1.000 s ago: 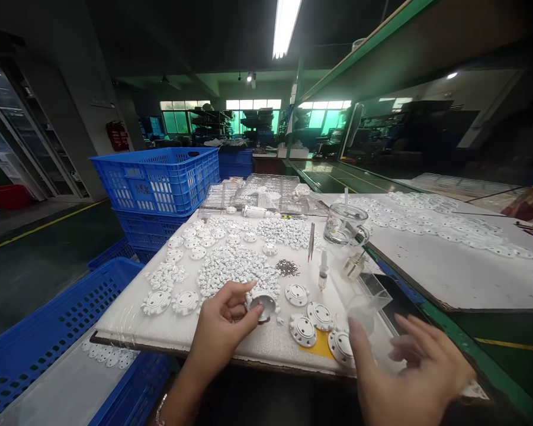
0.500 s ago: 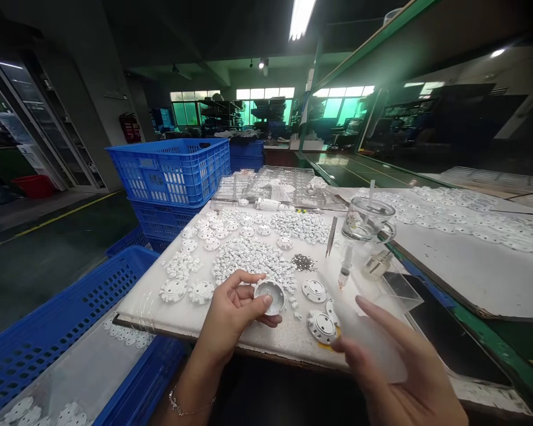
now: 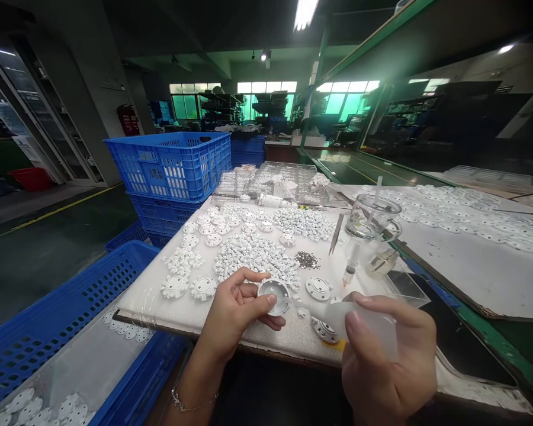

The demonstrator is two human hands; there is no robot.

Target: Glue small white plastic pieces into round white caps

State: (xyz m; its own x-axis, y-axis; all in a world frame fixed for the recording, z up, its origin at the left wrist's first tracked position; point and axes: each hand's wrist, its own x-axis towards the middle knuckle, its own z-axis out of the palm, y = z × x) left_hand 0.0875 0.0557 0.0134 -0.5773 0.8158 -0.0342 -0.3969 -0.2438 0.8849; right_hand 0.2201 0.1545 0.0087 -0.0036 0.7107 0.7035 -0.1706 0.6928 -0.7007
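Note:
My left hand (image 3: 244,302) holds a small round white cup-shaped part (image 3: 281,289), its hollow side facing up and my thumb at its inner edge. In my right hand (image 3: 391,355) is a translucent white squeeze bottle (image 3: 373,325), tipped sideways. Its thin nozzle points left and reaches the rim of the cup-shaped part; whether it touches I cannot tell. Behind my left hand spreads a heap of small white pieces (image 3: 253,257). A finished-looking white disc (image 3: 318,288) lies just beyond the nozzle, and another disc (image 3: 324,330) is partly hidden by the bottle.
Tweezers (image 3: 336,234), a syringe (image 3: 350,265), a glass mug (image 3: 371,219) and a small glass jar (image 3: 381,262) stand or lie at right. A pile of small dark metal bits (image 3: 307,260) is mid-table. Blue crates (image 3: 169,168) are stacked at left.
My right hand has swung the bottle from upright to sideways and brought its nozzle left to the cup-shaped part. My left hand keeps its hold, almost in place.

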